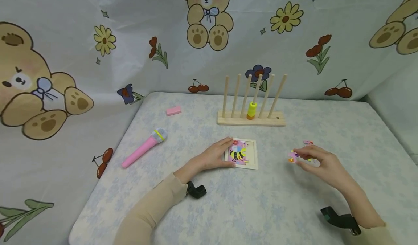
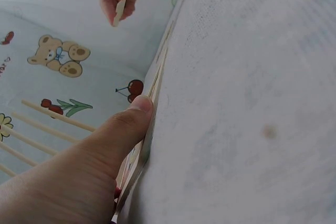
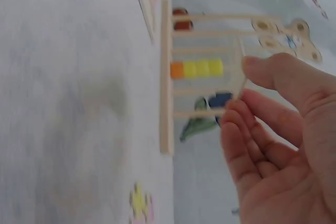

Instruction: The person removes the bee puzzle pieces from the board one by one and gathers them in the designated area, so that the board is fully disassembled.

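Note:
My left hand [image 1: 213,156] grips the left side of a small framed jigsaw puzzle [image 1: 252,154] lying flat on the table, thumb at its near edge and fingers at the far corner. A bee picture fills the left part of the puzzle; bare cream board shows on its right. In the left wrist view the thumb [image 2: 123,132] presses against the frame's edge. Off to the right, my right hand [image 1: 326,167] pinches a pink puzzle piece [image 1: 292,156] between thumb and fingers, raised above the table. Behind that hand lie loose puzzle pieces [image 1: 308,142], partly hidden.
A wooden peg stand [image 1: 232,121] with several upright rods is at the back; one rod bears yellow and orange beads [image 1: 251,110]. To the left lie a pink toy microphone [image 1: 140,151] and a pink block [image 1: 173,110]. A bear-print cloth [image 1: 130,27] hangs behind the table.

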A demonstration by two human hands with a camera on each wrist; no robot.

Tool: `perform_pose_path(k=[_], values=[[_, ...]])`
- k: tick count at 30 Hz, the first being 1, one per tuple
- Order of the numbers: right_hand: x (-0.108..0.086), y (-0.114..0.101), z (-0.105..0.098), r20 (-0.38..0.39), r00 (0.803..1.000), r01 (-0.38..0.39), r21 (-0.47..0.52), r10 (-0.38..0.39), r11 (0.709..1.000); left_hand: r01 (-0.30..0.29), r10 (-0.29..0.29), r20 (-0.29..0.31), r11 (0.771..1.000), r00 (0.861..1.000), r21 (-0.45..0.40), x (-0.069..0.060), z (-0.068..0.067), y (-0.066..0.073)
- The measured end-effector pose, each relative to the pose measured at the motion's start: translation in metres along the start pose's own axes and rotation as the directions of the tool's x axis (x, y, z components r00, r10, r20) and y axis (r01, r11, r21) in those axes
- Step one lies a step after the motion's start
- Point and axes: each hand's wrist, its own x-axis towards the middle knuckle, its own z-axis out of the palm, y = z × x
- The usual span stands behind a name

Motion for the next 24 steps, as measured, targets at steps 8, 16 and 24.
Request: perform_pose_path(k=[8,16,24], values=[[-0.038,0.026,-0.023,-0.009,0.990,-0.139,0.025,0.139,0.990,-0.008,0.008,-0.012,1.000,1.000,-0.016,-0.001,0.002,-0.001],[-0.047,0.044,-0.013,0.012,0.987,-0.159,-0.009,0.159,0.987,0.002,-0.002,-0.002,1.000,1.000,-0.032,0.000,0.001,0.000],[-0.047,0.053,-0.006,0.005,0.986,-0.165,-0.043,0.165,0.985,-0.001,0.001,-0.002,1.000,1.000,-0.028,-0.001,0.000,0.001]])
